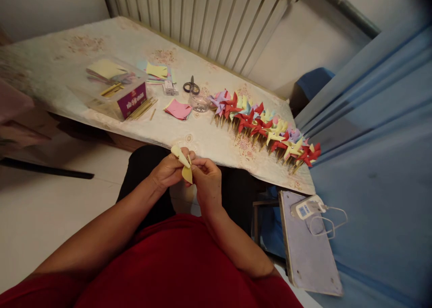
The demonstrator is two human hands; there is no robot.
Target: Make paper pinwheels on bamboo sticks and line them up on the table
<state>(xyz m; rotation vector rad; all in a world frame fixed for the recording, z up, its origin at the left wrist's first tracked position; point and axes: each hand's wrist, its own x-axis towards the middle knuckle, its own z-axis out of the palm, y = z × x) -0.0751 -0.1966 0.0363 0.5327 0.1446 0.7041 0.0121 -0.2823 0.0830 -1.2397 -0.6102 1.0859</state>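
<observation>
While both hands pinch the yellow paper piece [184,164] | left hand [168,171], right hand [207,182] fingers closed on it (its centre hidden).

Head view, steeply down over table [202,137]

I take this for a room in a home, used for handcraft. Beyond my hands [189,175] stands a table [67,60] under a flowered cloth, backed by a white radiator [216,20]. To their right hangs blue bedding [378,132]; ahead lie finished paper pinwheels [266,128], scissors [191,87] and coloured paper squares [178,109].
</observation>
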